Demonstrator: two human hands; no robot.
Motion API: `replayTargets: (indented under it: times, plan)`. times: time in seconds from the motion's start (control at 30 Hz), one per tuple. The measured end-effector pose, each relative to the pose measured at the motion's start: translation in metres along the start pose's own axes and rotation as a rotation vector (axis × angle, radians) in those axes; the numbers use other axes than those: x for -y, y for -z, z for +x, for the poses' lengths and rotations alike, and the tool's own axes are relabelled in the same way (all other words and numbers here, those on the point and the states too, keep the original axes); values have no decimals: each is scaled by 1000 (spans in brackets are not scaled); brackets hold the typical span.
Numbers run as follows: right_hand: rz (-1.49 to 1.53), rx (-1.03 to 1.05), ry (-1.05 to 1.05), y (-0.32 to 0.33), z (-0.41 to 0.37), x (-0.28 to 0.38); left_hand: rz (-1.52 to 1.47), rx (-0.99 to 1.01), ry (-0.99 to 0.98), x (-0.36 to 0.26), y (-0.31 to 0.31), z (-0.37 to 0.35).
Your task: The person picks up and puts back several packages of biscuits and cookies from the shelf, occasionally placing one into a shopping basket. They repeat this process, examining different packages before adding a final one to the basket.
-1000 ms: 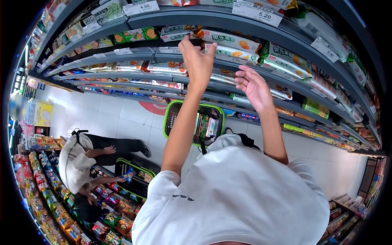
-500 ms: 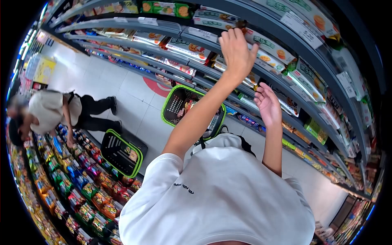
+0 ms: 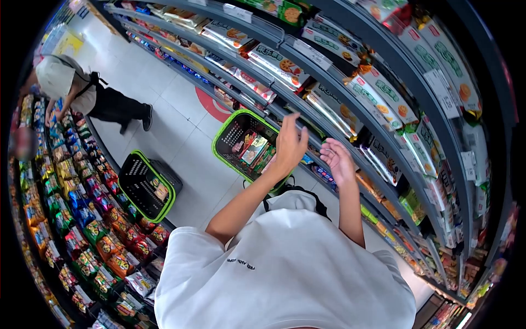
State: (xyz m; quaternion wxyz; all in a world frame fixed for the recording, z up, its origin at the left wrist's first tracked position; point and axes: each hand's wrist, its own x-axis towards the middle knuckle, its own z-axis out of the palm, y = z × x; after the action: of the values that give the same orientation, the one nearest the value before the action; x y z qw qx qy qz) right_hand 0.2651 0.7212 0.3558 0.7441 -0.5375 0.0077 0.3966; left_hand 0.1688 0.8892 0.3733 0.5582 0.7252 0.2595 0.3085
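Observation:
My left hand (image 3: 290,145) is in front of the shelves, above the right side of a black shopping basket (image 3: 221,130) with a green rim. Its fingers are apart and nothing shows in them. To its right is my right hand (image 3: 339,163), palm partly turned up, fingers loosely bent and apart, also with nothing visible in it. Neither hand touches a shelf as far as I can see. Biscuit packets (image 3: 279,67) in white wrappers stand in rows beyond both hands. In the basket lie several packaged foods (image 3: 253,149).
Curved-looking grey shelves (image 3: 350,74) with price tags (image 3: 313,54) run along the front and right. A second green-rimmed basket (image 3: 171,196) stands on the floor at left. A person (image 3: 112,103) bends over racks of colourful snack bags (image 3: 93,225).
My left hand has come away from the upper biscuit shelf, down and to the left towards the basket. My right hand has shifted slightly left and lower. The person at left has moved.

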Motion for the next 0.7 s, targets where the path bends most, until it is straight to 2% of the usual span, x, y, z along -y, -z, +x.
replayTargets:
  times: [0.07, 0.1, 0.17, 0.2, 0.33, 0.53, 0.7]
  plan:
    - [-56, 30, -63, -14, 8, -10, 51, 66, 183, 36, 10, -22]
    - [-71, 39, -79, -19, 12, -17, 47, 48, 199, 57, 15, -35]
    - [-148, 73, -132, -30, 22, -34, 315, 88, 115, 98, 26, -61]
    - [-163, 84, -158, -35, 27, -43, 314, 70, 141, 112, 34, -75]
    - [-358, 161, -267, -43, 54, -93, 419, 238, 337, 174, 60, -140]
    - [-604, 225, -463, -53, 88, -184, 579, 319, 591, 230, 93, -236]
    - [-707, 263, -635, -11, 127, -280, 606, 435, 880, 260, 95, -284]
